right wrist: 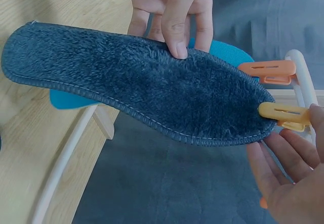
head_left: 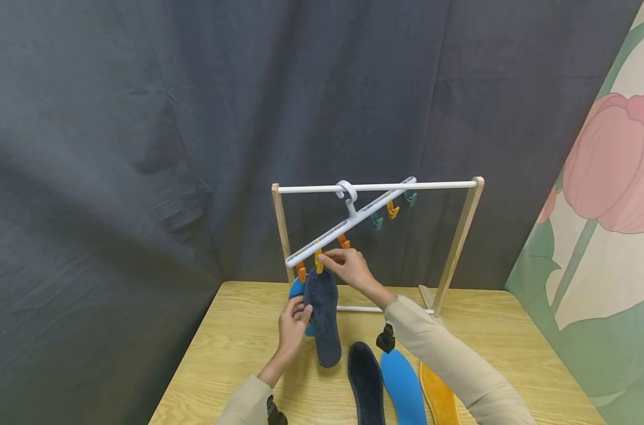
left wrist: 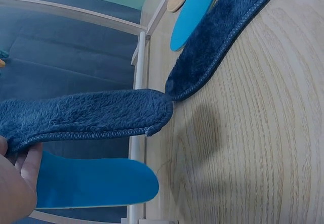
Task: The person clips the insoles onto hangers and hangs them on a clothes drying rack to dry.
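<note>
A dark blue fuzzy insole hangs toe-down from a yellow clip on a white hanger. My left hand pinches this insole at its side edge, thumb on the fuzzy face and fingers behind. At the top, my right hand holds the yellow clip by its outer end, with other fingers behind the insole's edge in the right wrist view. A bright blue insole hangs just behind, partly covered, under an orange clip. The hanger tilts, its left end lower and nearer.
The hanger's hook sits on the white rod of a wooden-legged rack. Farther along hang another orange clip, green clips and a yellow one. A dark insole, a blue insole and an orange-yellow insole lie on the table.
</note>
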`<state>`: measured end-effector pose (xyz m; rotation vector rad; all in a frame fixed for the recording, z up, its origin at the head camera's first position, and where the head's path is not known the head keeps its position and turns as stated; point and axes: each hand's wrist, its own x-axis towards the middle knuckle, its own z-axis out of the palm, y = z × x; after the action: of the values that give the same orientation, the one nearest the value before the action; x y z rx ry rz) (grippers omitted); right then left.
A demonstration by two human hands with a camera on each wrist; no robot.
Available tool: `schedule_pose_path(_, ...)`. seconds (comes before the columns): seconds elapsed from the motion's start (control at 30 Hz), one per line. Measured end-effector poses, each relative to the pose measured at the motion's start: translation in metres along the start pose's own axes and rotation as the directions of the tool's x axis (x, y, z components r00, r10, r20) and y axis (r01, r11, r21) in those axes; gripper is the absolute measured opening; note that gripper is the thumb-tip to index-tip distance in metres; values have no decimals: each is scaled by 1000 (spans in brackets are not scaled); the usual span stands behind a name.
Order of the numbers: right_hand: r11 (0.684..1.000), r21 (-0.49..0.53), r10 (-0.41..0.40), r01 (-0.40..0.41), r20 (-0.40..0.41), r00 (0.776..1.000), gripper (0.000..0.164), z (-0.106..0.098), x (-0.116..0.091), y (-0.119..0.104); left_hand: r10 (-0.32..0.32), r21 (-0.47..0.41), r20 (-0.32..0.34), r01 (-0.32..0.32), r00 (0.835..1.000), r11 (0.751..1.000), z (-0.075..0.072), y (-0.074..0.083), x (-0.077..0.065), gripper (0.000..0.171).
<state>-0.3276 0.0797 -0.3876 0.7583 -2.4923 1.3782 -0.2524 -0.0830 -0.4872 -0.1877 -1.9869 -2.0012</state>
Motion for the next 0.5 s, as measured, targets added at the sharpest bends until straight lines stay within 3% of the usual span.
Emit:
schedule_pose_path(0.3, 1000, -18, -3, 2, -36, 999, 24, -4, -2, 2, 59, 47, -22, -58, 998, 997, -6, -3, -1, 24)
schedule_pose_path(0.5, 1000, 26, 7, -4, -131, 991, 27, -8, -2, 5, 123, 97, -17, -121, 992, 988, -11, -9, 0, 24)
